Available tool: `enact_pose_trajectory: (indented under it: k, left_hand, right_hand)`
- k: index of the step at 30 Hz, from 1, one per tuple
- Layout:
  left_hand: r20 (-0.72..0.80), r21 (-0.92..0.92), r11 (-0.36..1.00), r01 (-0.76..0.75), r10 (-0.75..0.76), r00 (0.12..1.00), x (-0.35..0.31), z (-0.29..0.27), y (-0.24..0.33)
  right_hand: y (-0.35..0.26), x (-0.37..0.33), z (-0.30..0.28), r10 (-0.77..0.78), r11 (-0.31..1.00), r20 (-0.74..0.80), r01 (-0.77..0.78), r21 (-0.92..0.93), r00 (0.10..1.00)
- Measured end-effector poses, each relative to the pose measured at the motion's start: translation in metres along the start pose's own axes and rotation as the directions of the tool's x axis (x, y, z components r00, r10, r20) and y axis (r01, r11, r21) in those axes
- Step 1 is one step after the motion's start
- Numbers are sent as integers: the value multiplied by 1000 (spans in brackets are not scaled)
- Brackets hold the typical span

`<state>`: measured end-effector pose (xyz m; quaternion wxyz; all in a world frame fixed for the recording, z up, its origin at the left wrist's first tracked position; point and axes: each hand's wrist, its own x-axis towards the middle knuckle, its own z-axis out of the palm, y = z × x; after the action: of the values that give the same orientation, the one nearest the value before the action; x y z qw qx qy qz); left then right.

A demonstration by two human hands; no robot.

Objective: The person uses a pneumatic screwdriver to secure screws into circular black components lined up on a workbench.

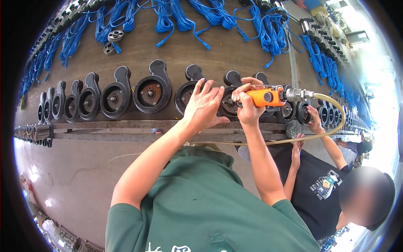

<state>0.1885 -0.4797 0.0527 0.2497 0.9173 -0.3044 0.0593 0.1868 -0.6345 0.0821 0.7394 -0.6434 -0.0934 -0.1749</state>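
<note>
My right hand [248, 106] is closed around an orange air-powered driver [265, 97]. The driver lies roughly level, and its nose points left over a round black housing [229, 110]. A yellowish air hose [343, 113] runs from the metal fittings [299, 95] at its right end and loops back below my hands. My left hand [202, 106] has its fingers spread over the right side of another round black housing [181, 96], partly hiding it. My hand and the driver cover much of the middle of the housing under the tool.
More black housings [152, 93] stand in a row along the bench's metal edge [105, 127]. Bundles of blue cable [163, 19] lie across the brown bench top [126, 54], near two small metal wheels [115, 35]. A co-worker in black [315, 180] handles the row at right.
</note>
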Motion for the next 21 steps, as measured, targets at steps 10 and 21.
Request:
enact_pose_trajectory:
  k: [10, 21]
  left_hand:
    - [-18, -7, 1000, -9, 9, 1000, -1, 2, -2]
    - [-15, -1, 1000, -4, 4, 1000, 0, 0, -1]
  right_hand:
    - [9, 2, 0, 57, 997, -31, -55, 59, 998]
    - [13, 1, -1, 78, 997, 37, -78, 0, 996]
